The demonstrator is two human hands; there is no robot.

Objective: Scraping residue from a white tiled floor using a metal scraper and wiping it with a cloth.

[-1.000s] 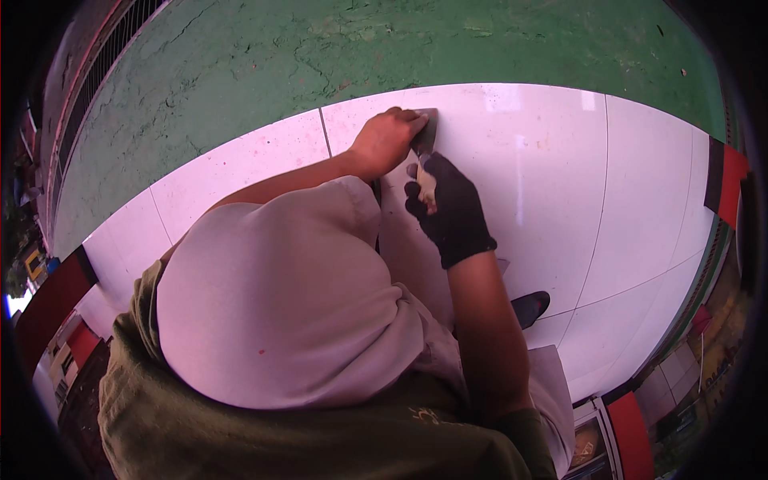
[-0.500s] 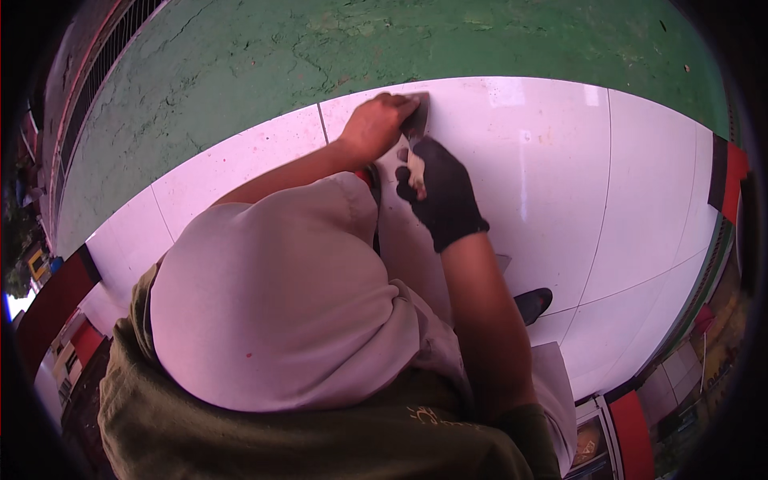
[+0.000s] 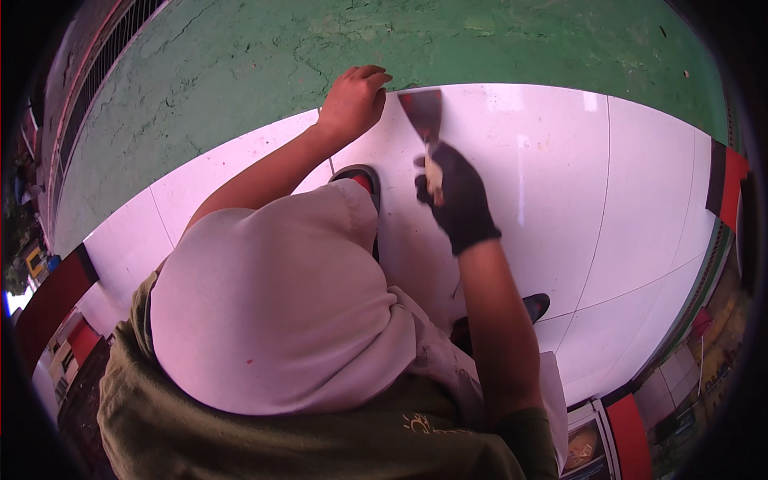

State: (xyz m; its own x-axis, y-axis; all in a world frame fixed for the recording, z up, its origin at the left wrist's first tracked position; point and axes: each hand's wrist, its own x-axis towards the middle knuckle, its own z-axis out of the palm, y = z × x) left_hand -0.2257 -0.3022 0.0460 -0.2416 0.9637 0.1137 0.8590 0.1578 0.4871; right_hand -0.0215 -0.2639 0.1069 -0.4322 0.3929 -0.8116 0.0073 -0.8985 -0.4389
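A: Scraper (image 3: 424, 116) sits blade-up at the top edge of the white tile (image 3: 520, 168), right where it meets the green wall (image 3: 240, 72). Right hand (image 3: 454, 200), black glove, is wrapped round the handle.

B: Left hand (image 3: 352, 100)?

A: Bare, fingers curled, holding nothing, pressed just beside the blade. IMO a slip could nick those fingers or scratch the glaze.

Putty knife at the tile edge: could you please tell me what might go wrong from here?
The putty knife blade sits close to the bare left hand at the white tile edge; a slip could nick those fingers. The metal blade might also scratch the glossy tile. The gloved right hand grips the handle.
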